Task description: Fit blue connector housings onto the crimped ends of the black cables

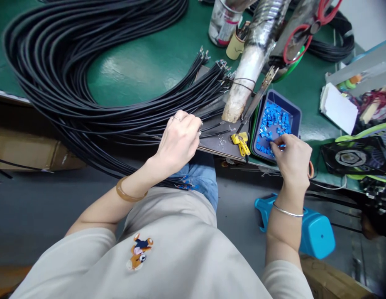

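My left hand (179, 139) rests curled on a thin black cable (215, 126) at the edge of a dark work plate (222, 145), its fingers closed on the cable end. A big bundle of black cables (56, 70) loops across the green bench and fans out toward that hand. My right hand (292, 160) reaches into a dark blue tray (294, 111) of several small blue plastic connectors (270, 124), its fingertips pinching one at the tray's near edge.
A yellow clip (241, 143) lies between plate and tray. A foil-wrapped post (257, 54) leans over the bench, with red-handled scissors (305, 33), a tin (222, 20) and a small fan (355, 158) around it. A blue stool (311, 230) stands below.
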### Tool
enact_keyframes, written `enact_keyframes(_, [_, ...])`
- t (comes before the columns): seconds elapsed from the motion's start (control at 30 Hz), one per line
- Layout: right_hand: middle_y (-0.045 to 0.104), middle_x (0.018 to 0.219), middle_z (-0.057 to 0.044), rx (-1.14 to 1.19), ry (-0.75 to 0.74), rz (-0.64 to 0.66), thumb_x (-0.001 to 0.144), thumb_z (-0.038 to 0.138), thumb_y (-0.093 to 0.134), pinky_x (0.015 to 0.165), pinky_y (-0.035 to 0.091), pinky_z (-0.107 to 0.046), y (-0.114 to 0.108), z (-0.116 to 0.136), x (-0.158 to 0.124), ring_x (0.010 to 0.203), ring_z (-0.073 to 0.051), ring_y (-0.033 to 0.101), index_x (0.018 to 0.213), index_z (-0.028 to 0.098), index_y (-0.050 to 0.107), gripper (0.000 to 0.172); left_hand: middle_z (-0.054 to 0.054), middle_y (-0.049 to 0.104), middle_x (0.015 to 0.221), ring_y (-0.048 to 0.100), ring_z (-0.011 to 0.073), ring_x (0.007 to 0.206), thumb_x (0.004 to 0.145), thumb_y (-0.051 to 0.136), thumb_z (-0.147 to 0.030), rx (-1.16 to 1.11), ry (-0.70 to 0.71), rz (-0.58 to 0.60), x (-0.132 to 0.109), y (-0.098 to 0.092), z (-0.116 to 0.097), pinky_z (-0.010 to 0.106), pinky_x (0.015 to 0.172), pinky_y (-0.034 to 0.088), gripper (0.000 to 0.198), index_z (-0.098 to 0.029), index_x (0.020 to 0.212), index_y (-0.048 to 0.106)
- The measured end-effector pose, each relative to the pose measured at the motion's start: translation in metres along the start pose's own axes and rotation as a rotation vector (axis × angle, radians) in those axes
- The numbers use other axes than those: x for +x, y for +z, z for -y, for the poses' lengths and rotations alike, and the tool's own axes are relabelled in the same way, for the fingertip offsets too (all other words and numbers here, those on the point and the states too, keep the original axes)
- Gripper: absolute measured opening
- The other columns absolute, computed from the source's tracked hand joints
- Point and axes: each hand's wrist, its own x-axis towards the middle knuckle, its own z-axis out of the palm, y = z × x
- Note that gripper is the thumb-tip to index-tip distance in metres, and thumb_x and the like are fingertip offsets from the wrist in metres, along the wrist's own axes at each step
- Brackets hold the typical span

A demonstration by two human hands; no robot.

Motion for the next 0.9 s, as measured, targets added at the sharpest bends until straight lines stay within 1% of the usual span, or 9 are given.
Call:
enact_keyframes(0.17, [0.062, 0.072, -0.001, 0.052, 0.074, -0.067, 0.075, 0.011, 0.066, 0.068, 0.033, -0.031, 0.009, -0.002, 0.004, 0.067, -0.015, 0.055, 0.069, 0.023, 0.049, 0.021, 0.009, 0.067, 0.083, 0.057, 0.0249, 0.087, 0.093, 0.048, -0.017, -0.142, 0.095, 0.047, -0.006, 0.0, -0.007, 0.036, 0.079, 0.044, 0.015, -0.014, 0.089, 0.062])
enact_keyframes(0.3, [0.061, 0.074, -0.001, 0.105, 0.154, -0.196, 0.078, 0.012, 0.065, 0.067, 0.041, -0.03, 0.014, -0.007, 0.007, 0.064, -0.012, 0.055, 0.071, 0.023, 0.046, 0.024, 0.003, 0.066, 0.075, 0.053, 0.0137, 0.065, 0.092, 0.053, -0.019, -0.442, 0.175, 0.324, -0.004, -0.007, -0.024, 0.027, 0.064, 0.038, 0.018, -0.014, 0.1, 0.069])
enact_keyframes(0.4, [0.065, 0.083, -0.005, 0.178, 0.187, -0.385, 0.082, 0.016, 0.062, 0.06, 0.045, -0.026, 0.007, -0.003, 0.003, 0.065, -0.01, 0.059, 0.073, 0.023, 0.048, 0.019, -0.002, 0.062, 0.063, 0.047, 0.0077, 0.054, 0.088, 0.056, -0.016, -0.742, 0.129, 0.46, 0.002, -0.004, -0.035, 0.022, 0.057, 0.034, 0.017, -0.014, 0.092, 0.072])
enact_keyframes(0.47, [0.067, 0.08, -0.004, 0.326, 0.152, -0.582, 0.083, 0.02, 0.065, 0.056, 0.048, -0.024, 0.0, 0.008, -0.004, 0.064, -0.011, 0.064, 0.074, 0.021, 0.053, 0.015, -0.002, 0.059, 0.059, 0.049, 0.007, 0.053, 0.085, 0.057, -0.016, -0.954, -0.055, 0.437, 0.006, 0.003, -0.039, 0.02, 0.054, 0.035, 0.013, -0.012, 0.086, 0.069])
enact_keyframes(0.53, [0.067, 0.075, -0.001, 0.53, 0.128, -0.678, 0.084, 0.023, 0.07, 0.054, 0.051, -0.024, -0.007, 0.027, -0.014, 0.06, -0.012, 0.068, 0.077, 0.019, 0.059, 0.014, -0.002, 0.059, 0.058, 0.052, 0.0069, 0.052, 0.082, 0.059, -0.017, -1.144, -0.256, 0.394, 0.008, 0.011, -0.04, 0.018, 0.052, 0.037, 0.007, -0.012, 0.082, 0.064])
enact_keyframes(0.63, [0.07, 0.082, -0.001, 0.974, 0.098, -0.602, 0.086, 0.023, 0.07, 0.062, 0.06, -0.028, -0.01, 0.062, -0.031, 0.069, -0.014, 0.073, 0.08, 0.019, 0.058, 0.014, -0.002, 0.059, 0.056, 0.052, 0.0056, 0.049, 0.077, 0.065, -0.018, -1.277, -0.406, 0.316, 0.009, 0.02, -0.04, 0.016, 0.05, 0.039, 0.008, -0.013, 0.075, 0.06])
enact_keyframes(0.7, [0.071, 0.084, -0.001, 1.107, 0.004, -0.484, 0.086, 0.018, 0.07, 0.063, 0.061, -0.028, -0.007, 0.086, -0.042, 0.074, -0.015, 0.073, 0.079, 0.02, 0.058, 0.014, -0.002, 0.059, 0.057, 0.052, 0.0051, 0.05, 0.075, 0.066, -0.017, -1.287, -0.425, 0.264, 0.009, 0.022, -0.04, 0.015, 0.051, 0.041, 0.008, -0.013, 0.074, 0.06])
enact_keyframes(0.77, [0.073, 0.087, 0.0, 1.061, -0.045, -0.482, 0.085, 0.012, 0.07, 0.067, 0.062, -0.028, -0.002, 0.105, -0.05, 0.079, -0.014, 0.073, 0.081, 0.021, 0.061, 0.013, -0.001, 0.06, 0.059, 0.053, 0.0051, 0.052, 0.075, 0.067, -0.017, -1.261, -0.415, 0.236, 0.009, 0.022, -0.041, 0.015, 0.052, 0.043, 0.008, -0.012, 0.073, 0.06])
enact_keyframes(0.9, [0.076, 0.093, 0.0, 0.836, -0.23, -0.594, 0.081, 0.005, 0.074, 0.08, 0.063, -0.03, 0.006, 0.126, -0.058, 0.086, -0.014, 0.073, 0.091, 0.022, 0.068, 0.021, -0.001, 0.06, 0.063, 0.053, 0.0056, 0.055, 0.079, 0.067, -0.018, -1.176, -0.348, 0.228, 0.008, 0.021, -0.042, 0.016, 0.054, 0.042, 0.009, -0.013, 0.074, 0.061])
